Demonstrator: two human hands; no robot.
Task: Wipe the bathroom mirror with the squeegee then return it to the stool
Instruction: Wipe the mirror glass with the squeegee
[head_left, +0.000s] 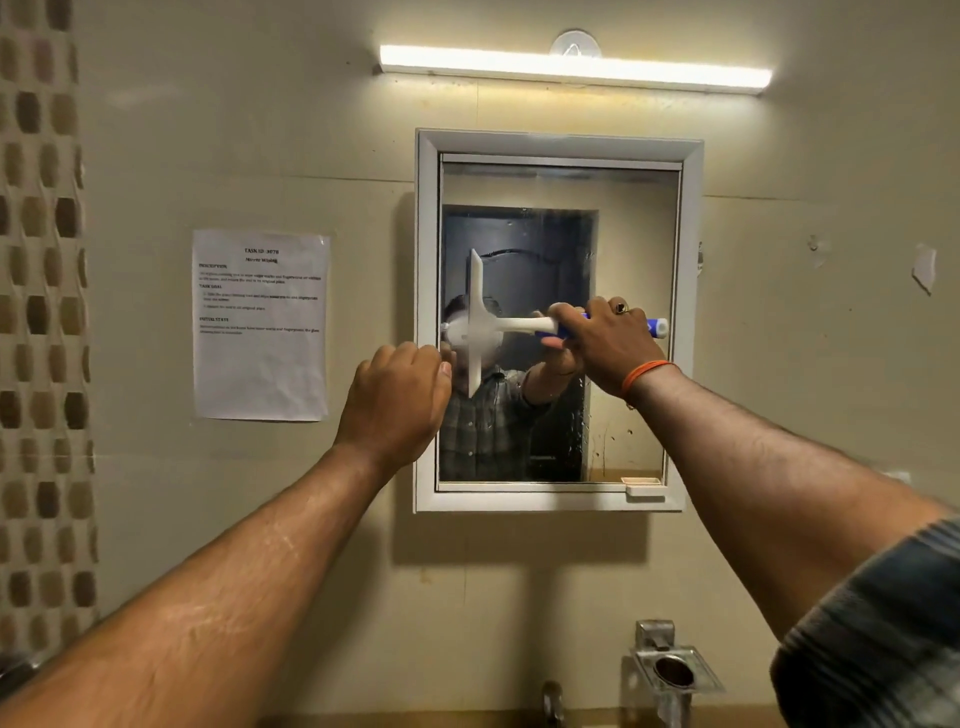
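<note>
Two bare forearms reach up toward the beige tiled wall (208, 130), where the white-framed rectangular bathroom mirror (631, 312) hangs at centre beneath a long glowing white tube light (574, 67) at 12 o'clock. At 9 o'clock from the mirror a printed white paper sheet (261, 325) is stuck to the wall, and a metal soap holder (675, 670) sits low at 5 o'clock. The left hand (397, 402) is curled closed against the mirror frame's left edge; whether it grips the frame or merely braces there I cannot tell. The right hand (605, 340), wearing a ring and an orange wrist thread, is wrapped firmly around the blue section of the handle of the white-bladed, blue-and-white plastic squeegee (480, 325). Its blade stands vertical against the glass in the left half, handle pointing to 3 o'clock. Judging by the glass, wiping is under way but unfinished: droplets and streaks show at the lower right, around 5 o'clock of the pane, and a faint smear line arcs above the blade. The stool is out of view, so the return step remains entirely to do
</note>
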